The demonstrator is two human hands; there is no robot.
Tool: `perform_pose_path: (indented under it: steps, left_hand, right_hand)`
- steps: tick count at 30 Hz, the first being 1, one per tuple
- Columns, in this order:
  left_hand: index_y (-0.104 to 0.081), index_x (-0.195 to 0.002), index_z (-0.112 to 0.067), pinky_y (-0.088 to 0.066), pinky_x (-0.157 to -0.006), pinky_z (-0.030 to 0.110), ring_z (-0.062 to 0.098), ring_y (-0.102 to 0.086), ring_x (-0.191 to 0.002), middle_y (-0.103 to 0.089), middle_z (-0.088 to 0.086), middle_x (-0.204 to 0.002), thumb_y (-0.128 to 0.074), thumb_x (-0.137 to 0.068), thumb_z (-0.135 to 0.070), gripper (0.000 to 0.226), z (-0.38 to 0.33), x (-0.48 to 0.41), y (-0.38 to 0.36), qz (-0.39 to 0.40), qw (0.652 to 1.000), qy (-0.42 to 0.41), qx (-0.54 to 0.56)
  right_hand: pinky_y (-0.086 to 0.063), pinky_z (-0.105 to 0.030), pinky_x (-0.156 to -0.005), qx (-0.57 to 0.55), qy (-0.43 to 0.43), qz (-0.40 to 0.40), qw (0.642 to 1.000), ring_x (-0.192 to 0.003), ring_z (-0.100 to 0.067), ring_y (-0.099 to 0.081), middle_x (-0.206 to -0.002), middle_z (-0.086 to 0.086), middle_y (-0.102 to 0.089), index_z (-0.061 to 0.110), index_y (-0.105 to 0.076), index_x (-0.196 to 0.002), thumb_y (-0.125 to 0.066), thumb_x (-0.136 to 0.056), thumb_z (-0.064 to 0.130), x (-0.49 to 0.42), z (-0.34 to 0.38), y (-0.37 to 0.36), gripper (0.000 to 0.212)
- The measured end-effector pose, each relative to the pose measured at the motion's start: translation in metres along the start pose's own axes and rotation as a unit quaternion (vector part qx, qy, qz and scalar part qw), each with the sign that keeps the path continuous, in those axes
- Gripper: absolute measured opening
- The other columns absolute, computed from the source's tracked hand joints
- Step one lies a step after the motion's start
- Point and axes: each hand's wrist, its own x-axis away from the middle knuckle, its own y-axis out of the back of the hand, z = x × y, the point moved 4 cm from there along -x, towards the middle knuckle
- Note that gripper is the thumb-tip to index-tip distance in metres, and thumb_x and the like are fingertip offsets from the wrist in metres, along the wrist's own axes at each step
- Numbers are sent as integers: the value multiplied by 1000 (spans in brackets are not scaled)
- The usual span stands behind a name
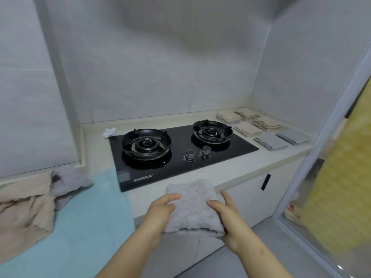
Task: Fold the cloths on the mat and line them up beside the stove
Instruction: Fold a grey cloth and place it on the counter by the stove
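A folded grey fluffy cloth [191, 205] is held in the air in front of the counter edge. My left hand [160, 211] grips its left side and my right hand [226, 215] grips its right side, thumbs on top. The light blue mat [84, 223] lies on the counter at the left, with a heap of unfolded beige cloths [22, 209] and a grey cloth [68, 181] on it. The black two-burner stove [180, 149] sits in the middle. To its right, several folded beige cloths [248, 122] and two folded grey cloths [271, 142] lie in rows.
A crumpled white tissue [109, 132] lies behind the stove's left corner. Tiled walls close the counter at the back and right. A glass door frame [321, 157] stands at the right, with floor below.
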Motion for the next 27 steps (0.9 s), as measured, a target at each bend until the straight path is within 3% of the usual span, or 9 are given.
perform_pose_path:
  steps: [3,5,7,11,13,17,20,24,27]
  left_hand:
    - [-66,-91,-25,-42,-63,10,8,-52,-76,-60,1,-113,-43,-93,1,35,-18,-38,-68,1,1000,2,15]
    - [-68,-89,-27,-46,-90,25,14,-59,-96,-64,1,-115,-51,-92,-6,27,-32,-63,-115,20,1000,9,22]
    - [-67,-91,-27,-43,-101,32,17,-59,-106,-65,0,-114,-60,-89,-13,16,-48,-86,-152,38,999,8,33]
    - [-63,-104,-27,-43,-75,18,4,-56,-95,-57,-13,-107,-67,-84,-16,23,-75,-138,-222,60,998,-2,28]
    - [-63,-105,-29,-40,-70,14,-2,-54,-91,-55,-15,-104,-68,-83,-16,26,-84,-166,-244,61,998,-7,27]
    - [-62,-111,-30,-41,-76,21,4,-55,-95,-51,-12,-111,-69,-83,-18,32,-96,-242,-289,69,998,-2,14]
    - [-62,-115,-26,-46,-62,17,8,-62,-88,-59,-8,-108,-68,-83,-19,34,-113,-304,-319,85,996,-8,-5]
    - [-60,-116,-21,-50,-61,12,11,-63,-84,-62,-5,-100,-67,-84,-12,34,-138,-382,-357,96,995,-16,13]
    - [-56,-120,-27,-50,-63,16,11,-62,-85,-61,1,-108,-67,-83,-8,43,-151,-431,-379,110,994,-21,15]
  right_hand:
    - [-57,-43,-74,13,17,12,1000,-99,-26,-66,-119,0,-63,44,-37,-133,-53,-92,12,-27,42,64,55]
    - [-56,-43,-79,24,22,6,999,-100,-26,-65,-117,-1,-64,39,-49,-127,-50,-92,10,-47,67,107,45]
    - [-56,-42,-80,35,24,-10,999,-99,-25,-65,-114,-2,-66,36,-57,-119,-47,-93,8,-68,90,139,39]
    - [-54,-46,-88,23,20,-42,999,-97,-27,-67,-105,-3,-70,29,-65,-109,-45,-94,5,-120,128,198,35]
    - [-56,-42,-81,4,16,-49,999,-97,-27,-66,-106,-5,-69,22,-67,-105,-46,-94,3,-147,144,218,31]
    - [-55,-30,-60,-2,14,-67,998,-89,-27,-66,-106,-11,-68,15,-65,-105,-46,-94,1,-215,176,256,26]
    - [-53,-29,-53,-14,14,-93,995,-89,-31,-65,-109,-17,-65,11,-63,-108,-46,-93,0,-268,204,278,25]
    - [-55,-40,-76,-24,24,-108,994,-98,-34,-64,-110,-18,-64,10,-64,-104,-46,-92,-3,-340,247,304,25]
    - [-55,-39,-77,-12,31,-106,994,-97,-33,-65,-109,-16,-65,12,-64,-102,-46,-92,-2,-387,272,320,25]
